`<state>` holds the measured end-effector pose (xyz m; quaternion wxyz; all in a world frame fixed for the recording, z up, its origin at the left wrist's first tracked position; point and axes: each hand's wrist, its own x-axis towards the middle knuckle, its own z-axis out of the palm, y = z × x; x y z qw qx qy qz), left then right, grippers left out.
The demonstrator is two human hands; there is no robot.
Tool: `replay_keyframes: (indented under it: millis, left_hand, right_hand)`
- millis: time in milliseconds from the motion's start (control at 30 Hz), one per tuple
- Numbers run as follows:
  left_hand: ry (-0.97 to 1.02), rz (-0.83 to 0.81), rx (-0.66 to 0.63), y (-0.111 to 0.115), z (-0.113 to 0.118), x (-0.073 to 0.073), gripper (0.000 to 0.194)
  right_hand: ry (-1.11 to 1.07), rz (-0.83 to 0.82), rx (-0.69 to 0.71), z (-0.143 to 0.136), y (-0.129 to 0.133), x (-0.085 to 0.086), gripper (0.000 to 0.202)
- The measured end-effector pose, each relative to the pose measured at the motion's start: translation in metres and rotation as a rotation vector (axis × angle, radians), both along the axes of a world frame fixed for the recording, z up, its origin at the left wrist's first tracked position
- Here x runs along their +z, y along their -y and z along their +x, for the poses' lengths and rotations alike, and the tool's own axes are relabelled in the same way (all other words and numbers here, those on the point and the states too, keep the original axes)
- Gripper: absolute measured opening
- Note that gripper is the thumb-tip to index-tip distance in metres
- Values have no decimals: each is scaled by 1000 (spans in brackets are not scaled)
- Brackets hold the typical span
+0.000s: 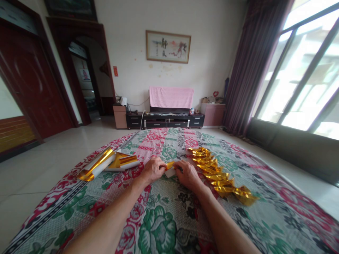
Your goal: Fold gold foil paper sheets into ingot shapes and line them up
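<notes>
Between my two hands is a small sheet of gold foil paper (170, 169), its gold side partly folded over and its pale side showing below. My left hand (153, 168) pinches its left end with thumb and fingers. At the other end my right hand (187, 173) grips it the same way, fingers curled. To the right lies a row of folded gold foil paper pieces (212, 167), overlapping one another. On the left rest curled stacks of gold foil sheets (99, 164), white on the back, with another rolled stack (124, 161) beside them.
A flowered cloth (159, 229) in red, green and grey covers the rounded table. Beyond it stands a low black TV cabinet (166, 121) with a pink cloth (171, 97) over the screen. A window and purple curtain (249, 63) are at the right.
</notes>
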<state>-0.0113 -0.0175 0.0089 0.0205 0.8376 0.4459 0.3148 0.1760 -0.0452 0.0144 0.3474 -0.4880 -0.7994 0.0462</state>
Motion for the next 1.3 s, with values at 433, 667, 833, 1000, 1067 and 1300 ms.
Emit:
replay_keyframes:
  millis: [433, 667, 833, 1000, 1067, 1300]
  left_hand:
    - [-120, 100, -228, 4, 2, 7, 29]
    - [-179, 139, -285, 10, 5, 14, 29]
    - [-182, 135, -300, 13, 7, 17, 26]
    - [-145, 115, -298, 8, 3, 13, 27]
    - [-100, 107, -288, 5, 0, 11, 25]
    - [-78, 105, -261, 2, -7, 10, 22]
  right_hand:
    - [-40, 7, -11, 1, 0, -1, 31]
    - [-40, 38, -34, 2, -1, -3, 32]
    - [-28, 34, 11, 2, -2, -3, 32]
    - [29, -16, -4, 1, 1, -1, 26]
    - [39, -17, -12, 0, 1, -1, 25]
    - [63, -17, 16, 0, 0, -2, 24]
